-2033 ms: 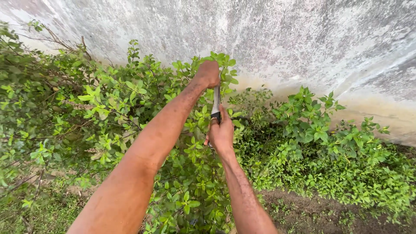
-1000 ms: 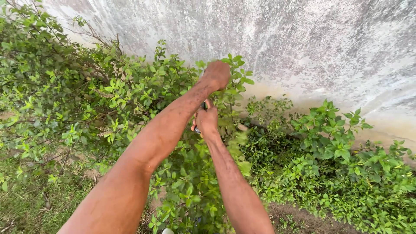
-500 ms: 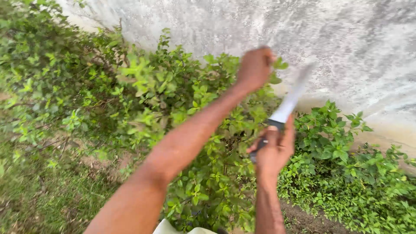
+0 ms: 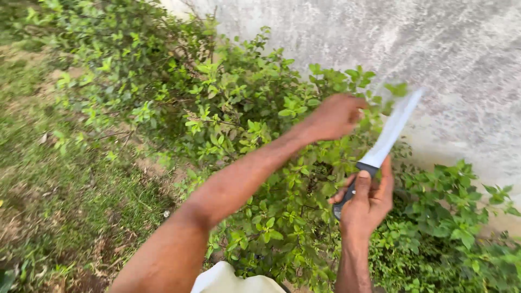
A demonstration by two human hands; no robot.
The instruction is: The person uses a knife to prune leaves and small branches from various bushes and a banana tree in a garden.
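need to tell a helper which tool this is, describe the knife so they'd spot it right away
Against the stained grey wall, above the leafy green bush, the right hand holds a long knife pointing up and to the right. Its pale, broad blade and black handle make it the only smooth, straight thing among the leaves.

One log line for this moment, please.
left hand: gripping bush top | right hand: holding knife, blade raised | backdrop: wall
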